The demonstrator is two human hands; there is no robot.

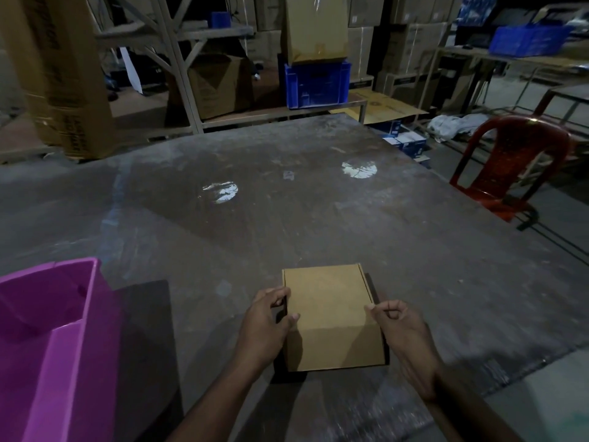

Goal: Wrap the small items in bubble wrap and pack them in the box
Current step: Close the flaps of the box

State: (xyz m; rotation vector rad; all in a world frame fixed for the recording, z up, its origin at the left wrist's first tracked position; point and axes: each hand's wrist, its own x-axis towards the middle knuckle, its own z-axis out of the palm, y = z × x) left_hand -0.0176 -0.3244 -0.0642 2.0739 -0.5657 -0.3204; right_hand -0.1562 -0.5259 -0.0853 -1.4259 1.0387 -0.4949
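Observation:
A small brown cardboard box [330, 317] with its lid down sits on the dark worktable [287, 218] near the front edge. My left hand [266, 323] grips the box's left side, thumb on the lid and fingers curled round the edge. My right hand [403, 333] is at the box's right side, its fingers curled, with the thumb and fingertips touching the upper right edge. No bubble wrap or small items show on the table.
A purple plastic bin [54, 339] stands at the table's front left corner. A red plastic chair [510, 167] is off the table's right side. Blue crates [315, 82], stacked cartons and metal shelving fill the background.

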